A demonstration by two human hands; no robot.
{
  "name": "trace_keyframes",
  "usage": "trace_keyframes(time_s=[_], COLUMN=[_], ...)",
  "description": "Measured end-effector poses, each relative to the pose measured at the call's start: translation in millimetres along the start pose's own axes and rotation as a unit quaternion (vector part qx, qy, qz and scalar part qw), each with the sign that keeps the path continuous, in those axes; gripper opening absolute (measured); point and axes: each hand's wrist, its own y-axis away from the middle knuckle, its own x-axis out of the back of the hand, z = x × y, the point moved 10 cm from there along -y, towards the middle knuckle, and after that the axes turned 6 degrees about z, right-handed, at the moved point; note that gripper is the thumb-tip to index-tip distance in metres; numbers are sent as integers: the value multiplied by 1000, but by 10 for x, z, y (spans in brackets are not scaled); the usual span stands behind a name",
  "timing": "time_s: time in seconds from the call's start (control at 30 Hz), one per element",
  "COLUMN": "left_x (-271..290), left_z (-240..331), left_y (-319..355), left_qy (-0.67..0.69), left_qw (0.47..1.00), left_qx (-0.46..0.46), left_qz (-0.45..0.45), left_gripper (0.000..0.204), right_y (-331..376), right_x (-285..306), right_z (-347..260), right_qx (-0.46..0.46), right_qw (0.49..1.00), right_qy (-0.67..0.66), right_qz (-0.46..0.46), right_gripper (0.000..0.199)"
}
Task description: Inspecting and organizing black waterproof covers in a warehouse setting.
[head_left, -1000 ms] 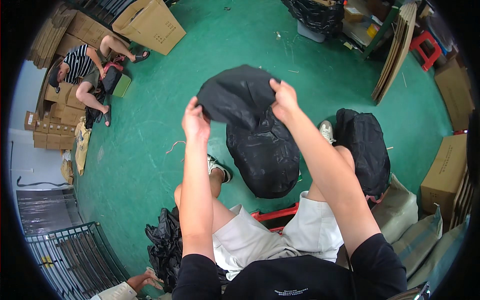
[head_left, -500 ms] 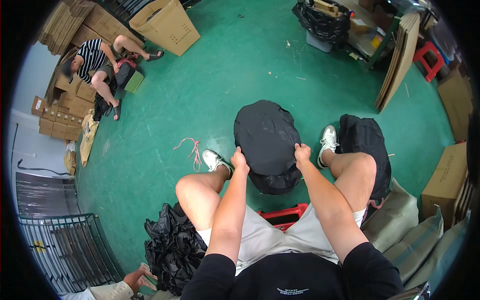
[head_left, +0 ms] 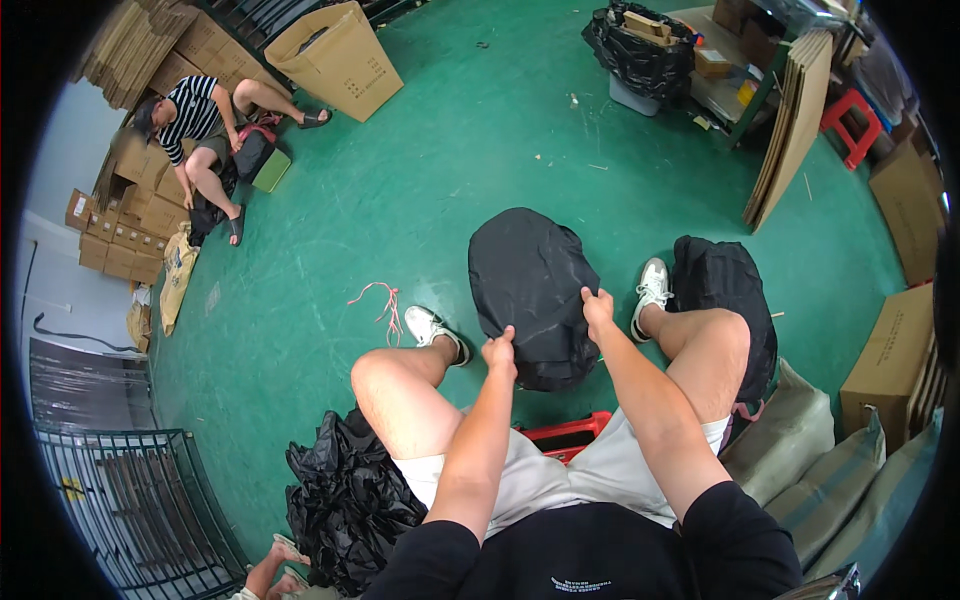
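A crumpled black heap [head_left: 345,505] lies by our left leg [head_left: 405,395]. Our left hand [head_left: 499,352] grips the near side of a black cloth-covered bundle [head_left: 527,272], our right hand [head_left: 597,311] its right side; it rests on the green floor [head_left: 440,170] between our feet [head_left: 429,327]. Pink string [head_left: 391,311] lies leftward; farther off, a striped-shirted person [head_left: 195,108] sits by cartons [head_left: 127,232].

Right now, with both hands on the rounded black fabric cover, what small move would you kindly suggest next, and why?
I would probably have the right hand tug its side of the rounded black fabric cover back slightly, since both hands hold it, but the right one sits farther forward than the left hand.
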Motion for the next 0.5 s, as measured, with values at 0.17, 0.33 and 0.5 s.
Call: trace_keyframes(time_s=[0.17,0.33,0.5], left_x=[18,-47,-130], left_z=[-246,-262,-385], left_y=[341,378,536], left_qy=[26,79,17], left_qw=[998,994,991], left_qx=[52,54,85], left_qz=[7,-48,-105], left_gripper=[64,29,23], right_y=[-95,-95,-208], right_x=[151,292,397], right_z=[183,262,437], right_qx=[4,12,4], right_qw=[978,950,939], right_qy=[208,312,343], right_qz=[24,11,-36], right_gripper=[47,49,50])
